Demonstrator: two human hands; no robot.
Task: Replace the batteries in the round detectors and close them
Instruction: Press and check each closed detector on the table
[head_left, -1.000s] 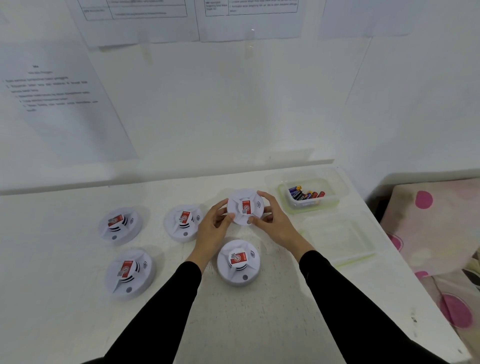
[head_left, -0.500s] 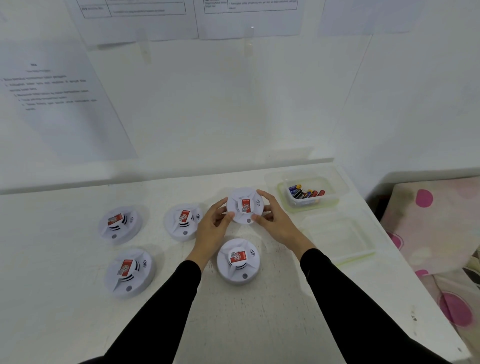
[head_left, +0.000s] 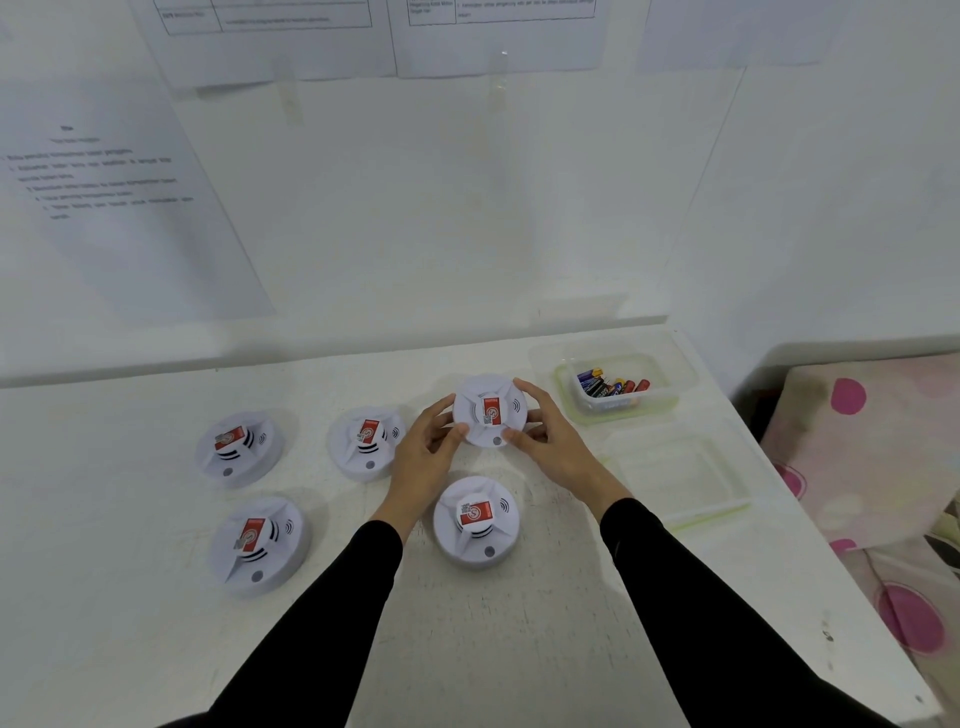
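Grip of left hand, right hand around detector, battery tub beside

Wall sheets, detector labels: print illegible.

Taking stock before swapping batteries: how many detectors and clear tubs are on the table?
Round detectors: 5
Clear tubs: 2 (one filled, one empty)
Batteries: too bunched to count
Total: 7, batteries aside

Matt plastic on a rough white counter
Smooth matt white plastic detectors; battery tub clear glossy plastic; wall sheets paper; dotted cloth soft
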